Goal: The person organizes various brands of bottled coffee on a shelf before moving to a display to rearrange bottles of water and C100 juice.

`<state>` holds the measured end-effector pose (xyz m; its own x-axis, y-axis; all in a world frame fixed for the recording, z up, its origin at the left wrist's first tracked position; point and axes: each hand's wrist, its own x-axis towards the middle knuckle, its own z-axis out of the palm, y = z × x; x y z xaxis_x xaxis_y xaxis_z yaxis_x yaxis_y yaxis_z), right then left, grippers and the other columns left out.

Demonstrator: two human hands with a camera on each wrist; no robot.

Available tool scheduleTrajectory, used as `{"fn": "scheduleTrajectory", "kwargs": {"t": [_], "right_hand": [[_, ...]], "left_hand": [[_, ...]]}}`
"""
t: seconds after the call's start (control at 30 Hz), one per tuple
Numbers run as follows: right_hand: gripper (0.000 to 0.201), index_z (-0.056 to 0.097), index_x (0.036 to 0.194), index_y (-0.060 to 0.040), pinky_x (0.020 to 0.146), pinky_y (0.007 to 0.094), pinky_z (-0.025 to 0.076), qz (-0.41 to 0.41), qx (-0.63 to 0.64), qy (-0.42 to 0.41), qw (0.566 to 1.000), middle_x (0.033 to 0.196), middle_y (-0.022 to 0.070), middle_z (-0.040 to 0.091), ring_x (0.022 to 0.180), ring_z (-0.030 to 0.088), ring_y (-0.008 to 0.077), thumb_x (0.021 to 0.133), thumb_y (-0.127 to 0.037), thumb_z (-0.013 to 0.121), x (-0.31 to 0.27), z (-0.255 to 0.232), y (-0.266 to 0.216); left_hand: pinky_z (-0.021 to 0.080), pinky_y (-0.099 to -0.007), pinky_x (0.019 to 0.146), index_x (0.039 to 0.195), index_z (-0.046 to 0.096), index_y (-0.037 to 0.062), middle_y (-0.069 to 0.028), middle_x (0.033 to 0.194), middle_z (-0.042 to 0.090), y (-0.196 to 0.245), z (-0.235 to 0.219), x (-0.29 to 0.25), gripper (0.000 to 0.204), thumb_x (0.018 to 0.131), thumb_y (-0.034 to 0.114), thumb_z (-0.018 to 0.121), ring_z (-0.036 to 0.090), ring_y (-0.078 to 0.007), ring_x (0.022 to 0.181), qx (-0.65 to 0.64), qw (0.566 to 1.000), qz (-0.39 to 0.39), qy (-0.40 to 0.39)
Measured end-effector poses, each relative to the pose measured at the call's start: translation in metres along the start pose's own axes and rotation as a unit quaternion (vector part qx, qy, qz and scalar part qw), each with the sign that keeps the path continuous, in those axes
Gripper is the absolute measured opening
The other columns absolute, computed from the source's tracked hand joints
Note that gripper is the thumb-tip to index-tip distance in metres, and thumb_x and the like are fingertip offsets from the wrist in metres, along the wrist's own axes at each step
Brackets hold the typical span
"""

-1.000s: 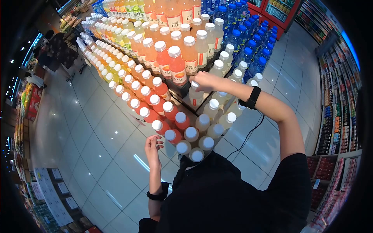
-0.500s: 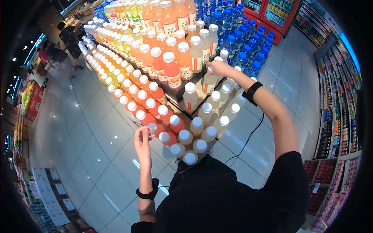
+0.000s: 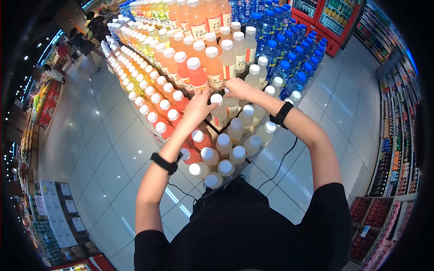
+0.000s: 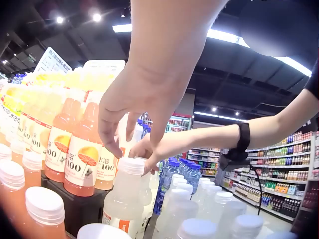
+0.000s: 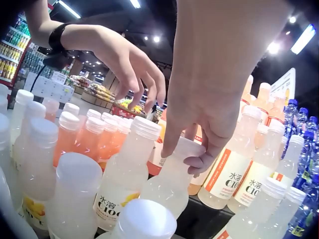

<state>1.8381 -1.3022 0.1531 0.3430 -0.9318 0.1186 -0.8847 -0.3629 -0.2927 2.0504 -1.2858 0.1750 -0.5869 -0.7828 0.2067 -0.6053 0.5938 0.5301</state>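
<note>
My right hand (image 3: 239, 89) pinches the white cap of a pale bottle (image 3: 232, 106) from above; in the right wrist view, thumb and fingers of that hand (image 5: 204, 112) close round the cap. Directly left stands another pale bottle (image 3: 219, 114), upright and close beside the held one. Above and beside its cap is my left hand (image 3: 197, 108), fingers spread and bent downward. The left wrist view shows this hand (image 4: 142, 94) over the cap (image 4: 131, 166), holding nothing; whether a fingertip touches is unclear.
Red bottles (image 3: 201, 139) and pale bottles (image 3: 252, 144) stand in front and on both sides. Taller rows of orange bottles (image 3: 214, 67) rise behind on a dark riser (image 4: 84, 209). Blue-capped bottles (image 3: 284, 72) stand back right. A cable (image 3: 285, 160) hangs near the right side.
The left hand has come up from the lower left to the pale bottle. The right hand released one pale bottle, took another by its cap, and moved it left beside the first.
</note>
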Motion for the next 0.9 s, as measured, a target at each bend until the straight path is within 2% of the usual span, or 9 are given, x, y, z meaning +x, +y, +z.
{"fn": "scheduleTrajectory", "kwargs": {"t": [0.07, 0.23, 0.27, 0.3, 0.37, 0.47, 0.57, 0.6, 0.9], "right_hand": [[0.035, 0.063, 0.091, 0.0018, 0.072, 0.0424, 0.052, 0.009, -0.001, -0.001, 1.0, 0.081, 0.0205, 0.065, 0.081, 0.064, 0.0362, 0.066, -0.019, 0.076, 0.0, 0.003, 0.002], [0.043, 0.062, 0.103, -0.003, 0.075, 0.0414, 0.051, 0.012, 0.068, -0.032, 0.997, 0.087, 0.0207, 0.065, 0.087, 0.064, 0.0335, 0.078, -0.037, 0.069, -0.01, -0.017, 0.008], [0.049, 0.063, 0.103, -0.0043, 0.074, 0.0404, 0.05, 0.031, 0.087, -0.022, 0.996, 0.087, 0.0196, 0.065, 0.086, 0.064, 0.031, 0.079, -0.046, 0.065, -0.007, -0.028, 0.016], [0.046, 0.063, 0.103, -0.0054, 0.072, 0.0402, 0.05, 0.045, 0.128, 0.039, 0.99, 0.083, 0.0187, 0.065, 0.079, 0.064, 0.0305, 0.078, -0.044, 0.067, 0.002, -0.025, 0.043], [0.046, 0.063, 0.107, -0.0087, 0.079, 0.0422, 0.049, 0.153, 0.081, 0.057, 0.983, 0.095, 0.0201, 0.064, 0.091, 0.062, 0.0344, 0.075, -0.042, 0.069, -0.002, -0.062, 0.057], [0.044, 0.059, 0.112, -0.0112, 0.08, 0.0411, 0.049, 0.147, -0.073, 0.084, 0.983, 0.102, 0.0184, 0.06, 0.095, 0.06, 0.0335, 0.074, -0.031, 0.072, -0.014, -0.052, 0.095], [0.041, 0.059, 0.109, -0.0106, 0.084, 0.041, 0.047, 0.139, -0.037, 0.041, 0.989, 0.104, 0.0169, 0.056, 0.099, 0.057, 0.0333, 0.072, -0.022, 0.073, -0.013, -0.028, 0.111], [0.04, 0.06, 0.106, -0.0097, 0.084, 0.0414, 0.047, 0.135, -0.019, 0.069, 0.988, 0.104, 0.0173, 0.057, 0.097, 0.057, 0.0336, 0.069, -0.017, 0.075, -0.012, -0.025, 0.111], [0.035, 0.065, 0.096, -0.0034, 0.081, 0.0409, 0.05, 0.046, 0.04, 0.041, 0.997, 0.096, 0.0154, 0.064, 0.095, 0.06, 0.0332, 0.063, -0.01, 0.076, -0.008, -0.02, 0.068]], "left_hand": [[0.049, -0.0452, 0.079, 0.118, 0.046, 0.006, -0.0173, 0.1, 0.057, -0.002, 0.012, 0.015, 0.052, 0.075, 0.025, 0.068, 0.057, -0.0369, 0.1, 0.07, 0.997, 0.001, -0.031], [0.047, -0.0427, 0.08, 0.11, 0.052, 0.0036, -0.0214, 0.098, 0.057, 0.0, 0.022, 0.031, 0.044, 0.075, 0.023, 0.07, 0.058, -0.0372, 0.093, 0.056, 0.994, 0.018, -0.095], [0.047, -0.0431, 0.08, 0.11, 0.052, 0.0034, -0.0216, 0.098, 0.057, -0.003, 0.026, 0.033, 0.043, 0.075, 0.023, 0.07, 0.058, -0.0375, 0.093, 0.064, 0.992, 0.023, -0.104], [0.047, -0.0434, 0.08, 0.109, 0.052, 0.0031, -0.0218, 0.098, 0.057, -0.009, 0.032, 0.033, 0.043, 0.075, 0.022, 0.07, 0.059, -0.0377, 0.092, 0.071, 0.991, 0.026, -0.113], [0.046, -0.0449, 0.081, 0.108, 0.046, 0.0022, -0.0245, 0.101, 0.053, -0.021, 0.044, 0.034, 0.044, 0.075, 0.02, 0.07, 0.056, -0.0401, 0.094, 0.049, 0.991, 0.052, -0.114], [0.046, -0.0434, 0.082, 0.113, 0.04, 0.0028, -0.0227, 0.1, 0.051, -0.02, 0.047, 0.032, 0.05, 0.075, 0.016, 0.069, 0.052, -0.0392, 0.099, 0.056, 0.991, 0.054, -0.113], [0.046, -0.0461, 0.082, 0.11, 0.039, 0.0033, -0.0256, 0.107, 0.046, -0.022, 0.048, 0.032, 0.049, 0.076, 0.02, 0.07, 0.052, -0.0426, 0.098, 0.039, 0.99, 0.031, -0.128], [0.046, -0.0462, 0.082, 0.111, 0.038, 0.0033, -0.0253, 0.107, 0.046, -0.023, 0.049, 0.033, 0.049, 0.077, 0.02, 0.07, 0.052, -0.0427, 0.098, 0.039, 0.991, 0.032, -0.125], [0.046, -0.0463, 0.083, 0.112, 0.037, 0.0028, -0.0246, 0.108, 0.043, -0.018, 0.05, 0.032, 0.05, 0.077, 0.018, 0.069, 0.052, -0.043, 0.1, 0.041, 0.991, 0.009, -0.129]]}}
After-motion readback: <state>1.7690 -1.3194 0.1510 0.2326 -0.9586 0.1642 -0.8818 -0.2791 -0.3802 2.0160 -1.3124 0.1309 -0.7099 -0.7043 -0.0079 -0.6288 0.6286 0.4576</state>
